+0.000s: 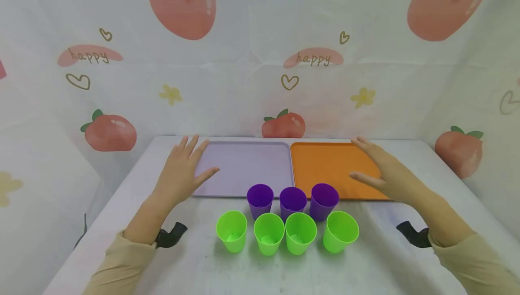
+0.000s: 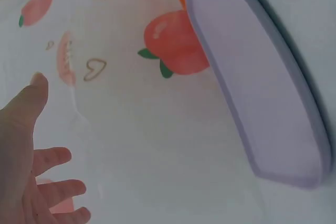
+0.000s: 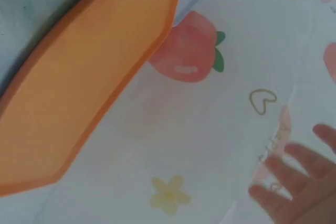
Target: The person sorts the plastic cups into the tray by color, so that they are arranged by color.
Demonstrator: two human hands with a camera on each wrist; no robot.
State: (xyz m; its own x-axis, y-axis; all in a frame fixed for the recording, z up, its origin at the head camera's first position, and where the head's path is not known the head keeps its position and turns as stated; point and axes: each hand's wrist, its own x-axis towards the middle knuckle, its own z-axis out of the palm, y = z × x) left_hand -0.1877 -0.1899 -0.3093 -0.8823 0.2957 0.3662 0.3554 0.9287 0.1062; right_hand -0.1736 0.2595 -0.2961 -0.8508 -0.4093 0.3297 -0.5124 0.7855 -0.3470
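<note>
Fingers spread, my left hand (image 1: 178,173) hovers by the left end of a lilac tray (image 1: 243,164) and holds nothing. On the other side my right hand (image 1: 387,173), its thumb apart from straight fingers, is over the right end of an orange tray (image 1: 325,164), also with nothing in it. Three purple cups (image 1: 260,200) stand in a row at the trays' front edges. Nearer to me is a row of several bright green cups (image 1: 269,236). Both wrist views show the hands with fingers extended and a tray (image 2: 262,77) beside each.
The trays lie side by side at the back of a white table (image 1: 203,272). Behind it hangs a pale curtain (image 1: 227,101) printed with fruit, hearts and flowers. A black strap device (image 1: 170,236) sits on each wrist.
</note>
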